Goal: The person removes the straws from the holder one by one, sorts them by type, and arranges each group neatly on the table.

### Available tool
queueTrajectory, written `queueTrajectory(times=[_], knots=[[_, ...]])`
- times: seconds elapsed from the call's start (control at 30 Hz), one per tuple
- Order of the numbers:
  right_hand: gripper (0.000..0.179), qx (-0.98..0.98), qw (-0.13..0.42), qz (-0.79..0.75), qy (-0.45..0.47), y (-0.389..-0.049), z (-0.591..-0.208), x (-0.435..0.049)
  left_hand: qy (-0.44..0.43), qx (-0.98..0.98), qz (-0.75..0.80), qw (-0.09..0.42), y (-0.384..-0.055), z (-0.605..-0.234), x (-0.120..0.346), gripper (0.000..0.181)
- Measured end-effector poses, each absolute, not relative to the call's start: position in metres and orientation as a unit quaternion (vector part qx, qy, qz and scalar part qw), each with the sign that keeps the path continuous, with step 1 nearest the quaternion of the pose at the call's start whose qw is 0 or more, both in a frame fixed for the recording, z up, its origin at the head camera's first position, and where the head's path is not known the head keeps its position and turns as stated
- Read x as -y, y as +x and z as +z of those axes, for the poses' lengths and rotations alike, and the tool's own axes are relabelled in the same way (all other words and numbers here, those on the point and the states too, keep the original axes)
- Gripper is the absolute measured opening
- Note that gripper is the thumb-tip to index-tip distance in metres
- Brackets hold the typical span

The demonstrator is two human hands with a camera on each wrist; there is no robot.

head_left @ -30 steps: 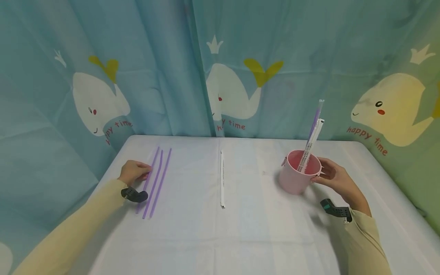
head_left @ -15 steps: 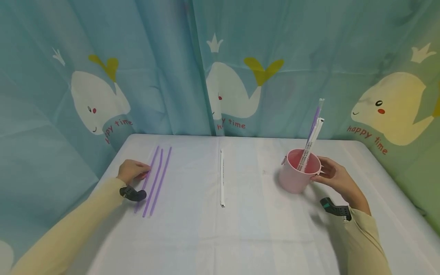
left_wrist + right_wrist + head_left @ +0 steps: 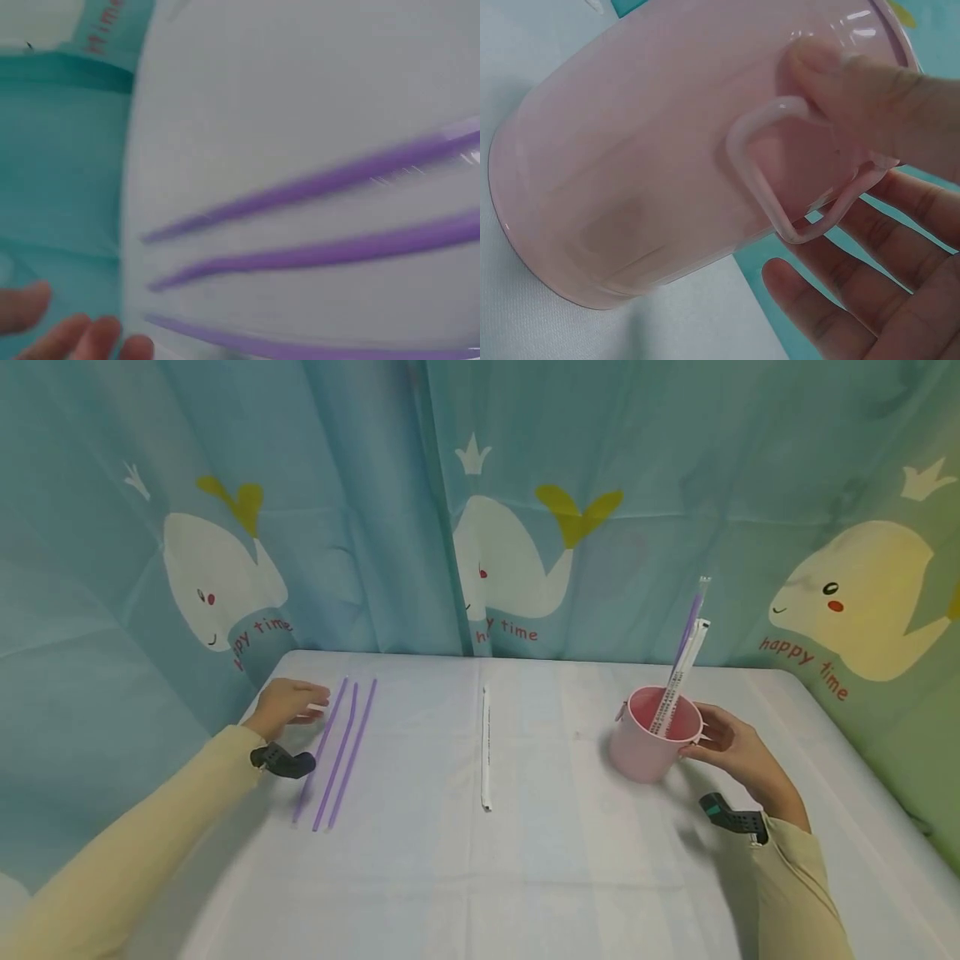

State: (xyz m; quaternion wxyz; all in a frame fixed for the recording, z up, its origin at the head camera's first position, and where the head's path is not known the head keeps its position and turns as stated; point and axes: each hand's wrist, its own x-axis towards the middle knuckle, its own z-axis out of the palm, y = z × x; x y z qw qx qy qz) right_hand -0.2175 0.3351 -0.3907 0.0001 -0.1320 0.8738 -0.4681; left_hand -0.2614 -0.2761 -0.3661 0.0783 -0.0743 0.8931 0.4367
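Three purple drinking straws in clear wrappers lie side by side at the table's left: a left one [image 3: 322, 743], a middle one [image 3: 333, 774] with a slight bend near its far end, and a right one [image 3: 353, 753]. My left hand [image 3: 290, 703] hovers beside the left straw, fingers loosely extended and holding nothing. In the left wrist view its fingertips [image 3: 97, 339] appear at the lower left, apart from the straws. On the right, my right hand [image 3: 738, 750] grips a pink bucket [image 3: 643, 762], thumb on its side near the small wire handle [image 3: 742, 154].
Inside the bucket lean white paper-wrapped straws [image 3: 670, 697] and a purple straw [image 3: 690, 622] in a clear wrapper. One white paper-wrapped straw [image 3: 486, 752] lies mid-table on the white cloth [image 3: 570, 885]. A blue whale-print curtain [image 3: 375, 485] hangs behind the table.
My left hand has let go of the left straw, which stays on the table, and has lifted slightly up and away. My right hand and the bucket have stayed put.
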Motion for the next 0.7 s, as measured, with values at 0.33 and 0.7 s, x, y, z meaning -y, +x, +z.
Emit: queueTrajectory(times=[0.33, 0.7], knots=[[0.065, -0.867, -0.003, -0.479, -0.136, -0.216, -0.391, -0.339, 0.044, -0.864, 0.501, 0.04, -0.274, -0.312, 0.24, 0.047], [0.065, -0.862, -0.007, -0.486, -0.144, -0.22, -0.39, -0.335, 0.122, -0.791, 0.599, 0.015, -0.296, -0.281, 0.165, 0.039]])
